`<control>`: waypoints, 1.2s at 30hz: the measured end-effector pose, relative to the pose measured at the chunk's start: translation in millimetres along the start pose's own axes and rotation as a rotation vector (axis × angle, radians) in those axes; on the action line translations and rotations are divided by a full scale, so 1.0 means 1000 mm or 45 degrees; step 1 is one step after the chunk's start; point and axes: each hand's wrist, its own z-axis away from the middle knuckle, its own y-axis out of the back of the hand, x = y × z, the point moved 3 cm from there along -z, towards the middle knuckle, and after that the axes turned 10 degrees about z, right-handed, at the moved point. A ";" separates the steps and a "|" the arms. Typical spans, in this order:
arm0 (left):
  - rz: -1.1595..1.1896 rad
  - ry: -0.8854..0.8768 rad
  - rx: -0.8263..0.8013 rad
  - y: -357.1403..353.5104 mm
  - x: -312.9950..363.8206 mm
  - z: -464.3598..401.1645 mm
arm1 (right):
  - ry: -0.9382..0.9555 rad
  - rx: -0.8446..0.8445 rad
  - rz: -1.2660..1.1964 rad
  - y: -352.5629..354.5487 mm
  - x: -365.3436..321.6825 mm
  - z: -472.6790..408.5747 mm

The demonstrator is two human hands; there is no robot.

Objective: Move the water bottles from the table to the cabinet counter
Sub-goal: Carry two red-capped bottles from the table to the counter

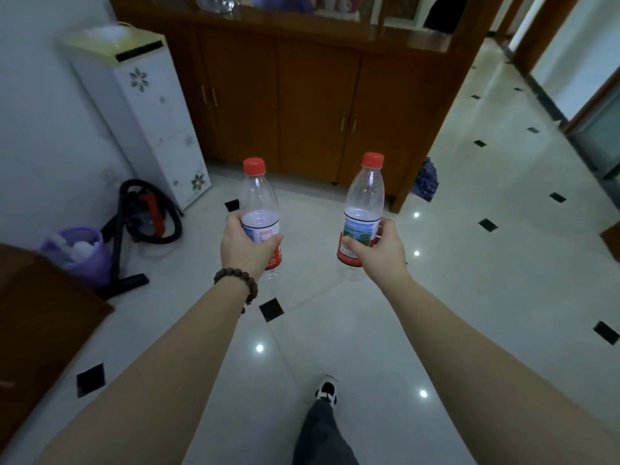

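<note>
Head view: the left hand (246, 245) grips one red-capped water bottle (260, 209) around its label, and the right hand (379, 248) grips a second bottle (362, 209), tilted slightly; both are carried upright above the tiled floor (469, 263), short of the wooden cabinet's bench (335, 26).

The left hand (246, 245) covers much of the left bottle's label (265, 231), and its print is too small to read. The right hand (377, 248) hides the lower right side of the right bottle (364, 209). The picture's top edge cuts off the items on the cabinet bench (302, 20). The left edge crops a brown wooden surface (40, 317).
</note>
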 end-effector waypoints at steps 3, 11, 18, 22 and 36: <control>0.007 0.026 0.022 -0.002 -0.003 -0.038 | 0.030 -0.033 -0.013 -0.024 -0.014 -0.036; -0.015 -0.037 0.063 -0.049 0.021 -0.189 | 0.083 -0.067 -0.042 -0.070 -0.060 -0.192; -0.002 -0.056 0.109 -0.097 0.067 -0.329 | 0.148 -0.066 -0.061 -0.085 -0.118 -0.339; -0.007 -0.091 0.138 -0.112 0.079 -0.386 | 0.213 -0.065 -0.069 -0.093 -0.151 -0.398; 0.041 -0.135 0.200 -0.166 0.094 -0.616 | 0.347 -0.093 -0.004 -0.165 -0.237 -0.603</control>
